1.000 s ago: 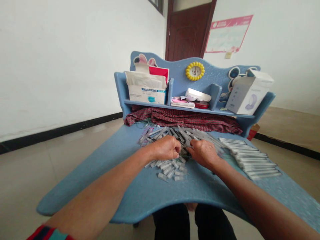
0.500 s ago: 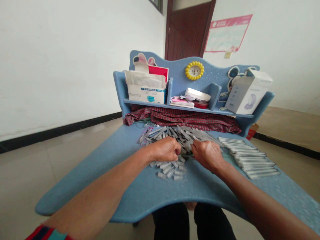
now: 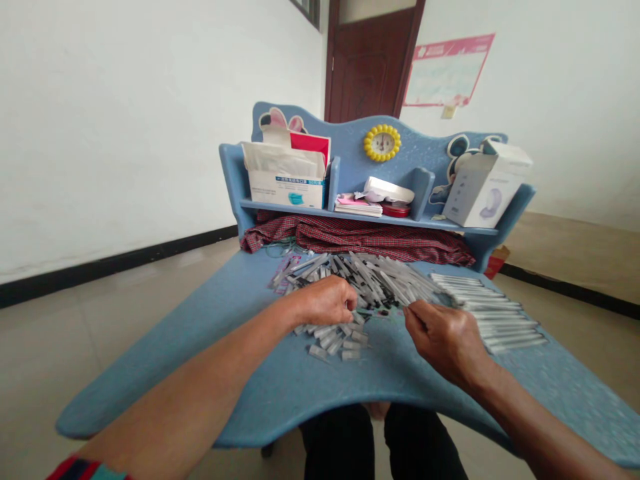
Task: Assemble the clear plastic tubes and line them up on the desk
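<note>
My left hand (image 3: 327, 301) is closed in a pinch, above the near-left side of a pile of slim clear, pen-like tubes (image 3: 373, 277), some with dark ends. Just below it lies a scatter of short clear cap-like pieces (image 3: 333, 339). My right hand (image 3: 445, 333) is closed too, thumb and forefinger pressed together, at the near right edge of the pile. Whatever either hand pinches is hidden by the fingers. To the right, several similar tubes lie side by side in a neat row (image 3: 495, 317).
The blue desk (image 3: 200, 333) has a curved front edge. Behind the pile lies a folded checked cloth (image 3: 350, 237). On the shelf (image 3: 300, 207) stand a mask box (image 3: 285, 187) and a white box (image 3: 487, 183). A yellow-rimmed round dial (image 3: 383, 143) is on the backboard.
My right hand has moved right and nearer to me, away from my left hand, uncovering part of the pile. My left hand stays almost in place. The view has shifted slightly.
</note>
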Tool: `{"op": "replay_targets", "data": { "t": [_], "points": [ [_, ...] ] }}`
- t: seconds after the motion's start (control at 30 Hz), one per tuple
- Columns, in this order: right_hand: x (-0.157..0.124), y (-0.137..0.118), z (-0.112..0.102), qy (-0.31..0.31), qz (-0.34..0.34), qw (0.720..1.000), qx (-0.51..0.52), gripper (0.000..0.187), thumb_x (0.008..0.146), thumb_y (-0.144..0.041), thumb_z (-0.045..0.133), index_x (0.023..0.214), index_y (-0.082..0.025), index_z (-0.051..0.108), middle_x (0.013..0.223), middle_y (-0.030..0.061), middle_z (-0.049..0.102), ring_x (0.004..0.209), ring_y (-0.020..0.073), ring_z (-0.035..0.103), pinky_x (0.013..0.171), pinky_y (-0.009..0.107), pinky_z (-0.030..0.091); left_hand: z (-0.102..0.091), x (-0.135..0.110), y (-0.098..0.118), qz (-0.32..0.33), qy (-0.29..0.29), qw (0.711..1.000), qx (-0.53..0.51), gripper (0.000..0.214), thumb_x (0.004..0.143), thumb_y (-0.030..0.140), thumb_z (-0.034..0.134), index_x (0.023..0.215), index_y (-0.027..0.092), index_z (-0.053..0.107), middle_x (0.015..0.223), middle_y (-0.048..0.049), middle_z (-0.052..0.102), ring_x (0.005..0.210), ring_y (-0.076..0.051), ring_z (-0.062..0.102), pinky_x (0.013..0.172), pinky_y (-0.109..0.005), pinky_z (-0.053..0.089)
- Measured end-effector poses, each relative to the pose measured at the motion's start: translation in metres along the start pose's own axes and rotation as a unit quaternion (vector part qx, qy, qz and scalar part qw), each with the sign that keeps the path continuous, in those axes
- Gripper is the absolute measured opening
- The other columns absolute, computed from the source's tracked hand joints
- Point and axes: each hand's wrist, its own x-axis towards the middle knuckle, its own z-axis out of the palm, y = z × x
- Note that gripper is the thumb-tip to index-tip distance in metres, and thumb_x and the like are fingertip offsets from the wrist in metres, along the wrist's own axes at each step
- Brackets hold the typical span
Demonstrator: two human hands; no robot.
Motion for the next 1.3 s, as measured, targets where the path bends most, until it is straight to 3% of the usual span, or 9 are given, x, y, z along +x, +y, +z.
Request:
{"op": "replay_targets", "data": {
  "t": [0.57,0.87,1.07,1.3],
  "points": [
    [-0.004,0.007,0.017,-0.104,0.035,0.993,-0.048,0.032,0.087,-0.028,0.041,0.063,-0.018,0.061,0.056,0.0032,0.065,0.049,0.0129,0.058,0.050,0.026,0.024,0.000,-0.001,0.003,-0.006,0.000,1.000,0.017,0.012,0.069,0.017,0.058,0.075,0.015,0.068,0.056,0.0030,0.059,0.055,-0.010,0.051,0.052,-0.019,0.032],
    [0.015,0.004,0.025,-0.263,0.068,0.958,-0.092,0.035,0.086,-0.030,0.037,0.074,-0.017,0.067,0.065,0.0111,0.069,0.061,0.0221,0.066,0.050,0.026,0.031,0.001,-0.001,0.003,-0.008,0.006,1.000,0.014,0.010,0.069,0.019,0.059,0.073,0.015,0.068,0.054,0.0038,0.056,0.054,-0.009,0.050,0.051,-0.018,0.031],
    [0.039,0.000,0.032,-0.342,0.113,0.931,-0.055,0.032,0.083,-0.030,0.040,0.078,-0.016,0.069,0.080,0.0127,0.071,0.076,0.0221,0.067,0.056,0.026,0.037,0.000,-0.001,0.004,-0.001,0.010,1.000,0.023,0.009,0.070,0.020,0.060,0.072,0.015,0.067,0.055,0.0034,0.057,0.055,-0.009,0.051,0.052,-0.018,0.032],
    [0.042,0.000,0.041,-0.316,0.149,0.936,0.038,0.031,0.080,-0.026,0.041,0.071,-0.018,0.069,0.072,0.0080,0.070,0.068,0.0167,0.063,0.055,0.024,0.035,0.001,-0.002,0.005,-0.004,0.016,0.999,0.034,0.011,0.071,0.023,0.060,0.073,0.016,0.068,0.058,0.0017,0.061,0.056,-0.010,0.053,0.051,-0.018,0.033]
  ]
}}
